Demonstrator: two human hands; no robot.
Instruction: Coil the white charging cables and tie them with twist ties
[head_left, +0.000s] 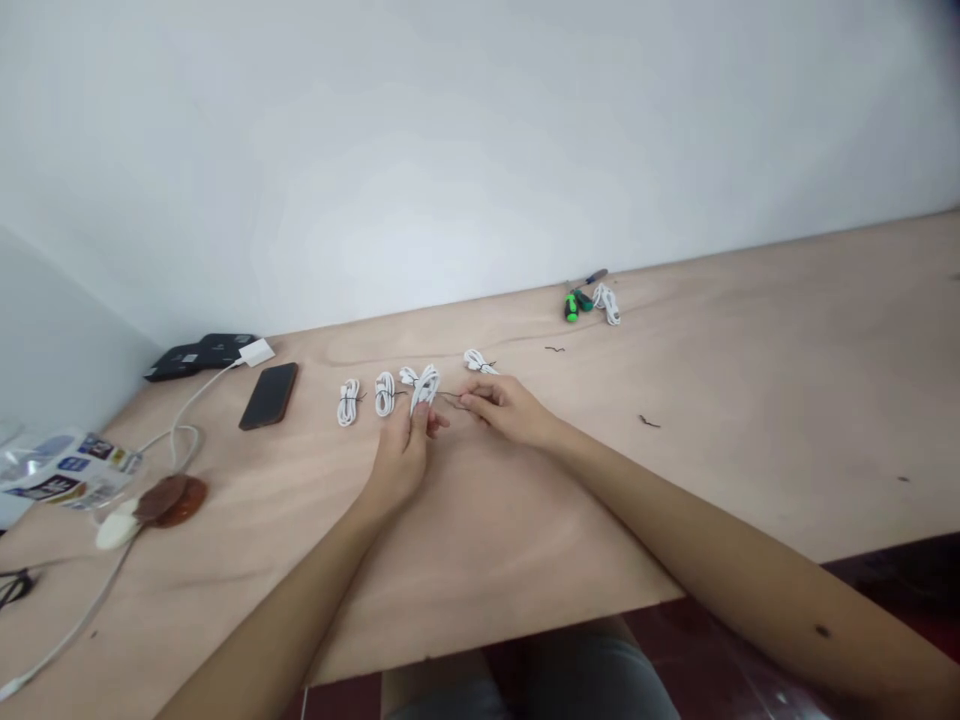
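Cable [424, 386] smooth white plastic; tabletop [675, 470] matt plywood.

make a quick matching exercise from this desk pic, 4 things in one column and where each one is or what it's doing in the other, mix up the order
Things
1. left hand
2. right hand
3. black smartphone
4. green-handled screwdriver

Places and states
A. lying on the plywood tabletop, left of the leftmost white cable coil
B. pinching a thin dark wire
C. near the far edge, beside another white cable coil
D. gripping a coiled white cable

Pairs: 1-D, 2-B, 3-A, 4-C
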